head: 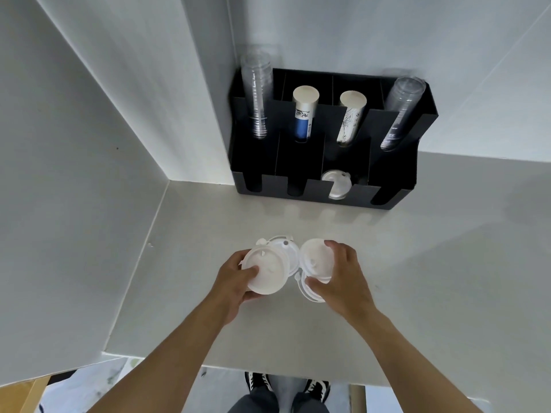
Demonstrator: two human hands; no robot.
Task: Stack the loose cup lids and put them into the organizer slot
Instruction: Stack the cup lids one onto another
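Several white cup lids lie bunched on the white table in front of me. My left hand [235, 281] grips one white lid [267, 271] from its left side, thumb on top. My right hand [340, 277] holds a second white lid [314, 257] tilted, with fingers on its far rim and thumb near. More loose lids [280, 241] lie behind and under both. The black organizer [268, 186] stands at the back against the wall. One of its front slots holds a stack of lids [337, 183].
The organizer's back slots hold two stacks of clear cups [257, 93] and two stacks of paper cups [304, 111]. White walls close the left and back. The table's front edge [268, 368] lies near my body, with my shoes below it.
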